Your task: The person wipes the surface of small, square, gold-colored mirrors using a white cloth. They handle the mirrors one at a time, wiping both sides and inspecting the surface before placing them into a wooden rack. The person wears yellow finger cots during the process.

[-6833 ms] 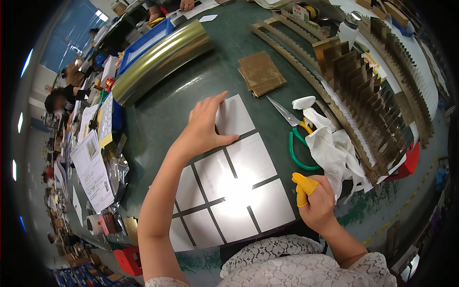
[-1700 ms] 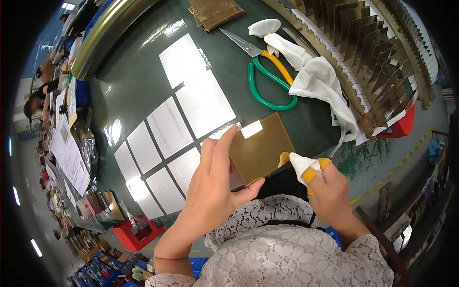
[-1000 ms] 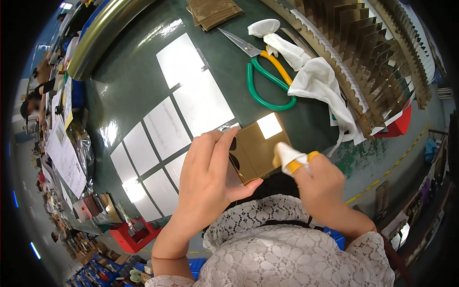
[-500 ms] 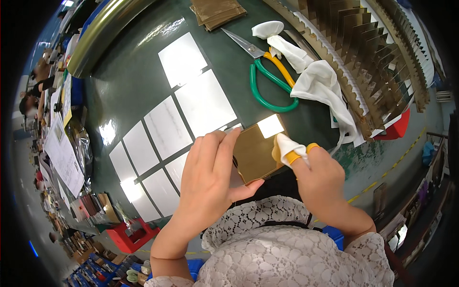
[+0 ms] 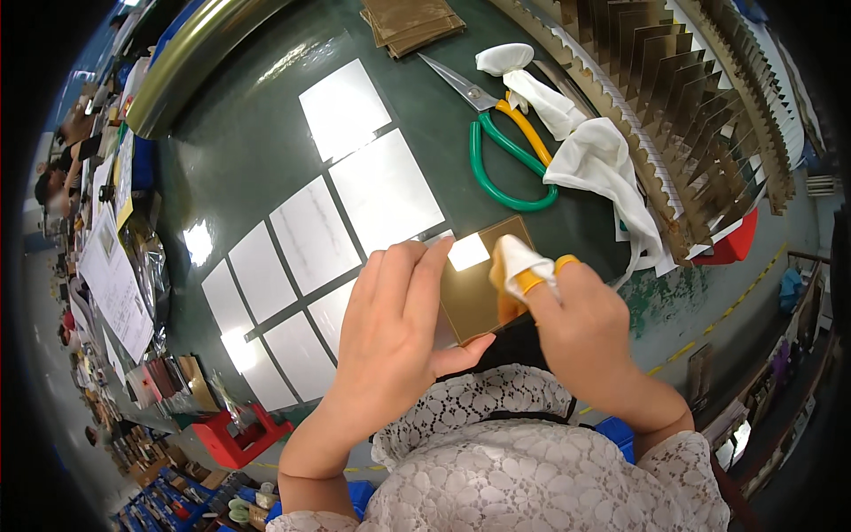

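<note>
A glossy bronze-brown rectangular plate [image 5: 472, 300] is held tilted just above the near edge of the table. My left hand [image 5: 388, 326] grips its left side, with the fingertips at the far corner and the thumb along the near edge. My right hand [image 5: 581, 326], with yellow covers on some fingertips, is closed on a white cloth [image 5: 521, 257]. The cloth is pressed to the right part of the plate's face. A bright white reflection shows on the plate beside the cloth. The right fingertips are partly hidden and slightly blurred.
Beyond the plate lie scissors [image 5: 510, 146] with green and yellow handles and a crumpled white cloth [image 5: 594, 160]. Brown plates [image 5: 412, 25] are stacked at the back. Slotted racks [image 5: 660, 80] hold upright plates at right. White rectangular patches [image 5: 386, 191] spread across the dark green tabletop [image 5: 230, 177].
My right hand has shifted a little left and up, sliding the cloth across the plate. The plate has tilted slightly, and its white reflection has moved left. My left hand keeps its hold.
</note>
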`<state>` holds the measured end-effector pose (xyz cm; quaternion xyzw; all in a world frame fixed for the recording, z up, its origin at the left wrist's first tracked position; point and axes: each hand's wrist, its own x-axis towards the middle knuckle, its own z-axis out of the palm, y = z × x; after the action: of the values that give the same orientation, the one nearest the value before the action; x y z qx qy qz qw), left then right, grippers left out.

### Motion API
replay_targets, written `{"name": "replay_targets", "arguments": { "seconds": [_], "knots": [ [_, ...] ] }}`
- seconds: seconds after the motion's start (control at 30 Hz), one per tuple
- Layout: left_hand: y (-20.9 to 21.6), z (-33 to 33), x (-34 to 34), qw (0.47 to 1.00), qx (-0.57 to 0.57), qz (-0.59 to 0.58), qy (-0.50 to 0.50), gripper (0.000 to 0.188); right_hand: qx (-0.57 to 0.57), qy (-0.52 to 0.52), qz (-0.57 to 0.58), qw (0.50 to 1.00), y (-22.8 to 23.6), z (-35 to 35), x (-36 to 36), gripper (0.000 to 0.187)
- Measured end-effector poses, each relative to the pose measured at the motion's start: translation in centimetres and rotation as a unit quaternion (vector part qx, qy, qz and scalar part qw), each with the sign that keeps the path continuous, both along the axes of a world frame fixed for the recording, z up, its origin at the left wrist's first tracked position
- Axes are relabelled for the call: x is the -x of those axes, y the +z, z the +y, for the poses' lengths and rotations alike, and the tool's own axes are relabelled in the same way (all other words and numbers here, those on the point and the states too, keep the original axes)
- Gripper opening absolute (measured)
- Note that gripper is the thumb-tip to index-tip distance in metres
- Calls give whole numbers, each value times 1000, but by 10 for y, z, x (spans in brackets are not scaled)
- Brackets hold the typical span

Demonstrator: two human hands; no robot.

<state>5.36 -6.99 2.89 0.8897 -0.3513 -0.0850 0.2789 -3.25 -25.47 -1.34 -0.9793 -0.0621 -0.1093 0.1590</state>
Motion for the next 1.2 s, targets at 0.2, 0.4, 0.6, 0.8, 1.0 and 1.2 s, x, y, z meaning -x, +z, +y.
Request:
{"name": "replay_targets", "arguments": {
  "seconds": [0.2,0.4,0.6,0.8,1.0,1.2],
  "knots": [
    [0,2,1,1000,-6,-5,-16,82,-67,56,-22,996,7,32,-1,14],
    [-1,2,3,1000,9,-16,-9,82,0,-13,8,1000,0,-1,-9,14],
    [-1,2,3,1000,11,-17,-17,82,-59,40,-21,997,6,30,-2,15],
    [-4,8,4,999,26,-20,-8,82,-5,-49,2,999,11,-7,-11,7],
    [2,38,3,989,137,47,24,84,-236,-41,-35,970,12,-31,-5,23],
    [-4,54,2,988,152,-4,30,85,-577,-72,111,806,25,-9,-2,34]
  ]
}}
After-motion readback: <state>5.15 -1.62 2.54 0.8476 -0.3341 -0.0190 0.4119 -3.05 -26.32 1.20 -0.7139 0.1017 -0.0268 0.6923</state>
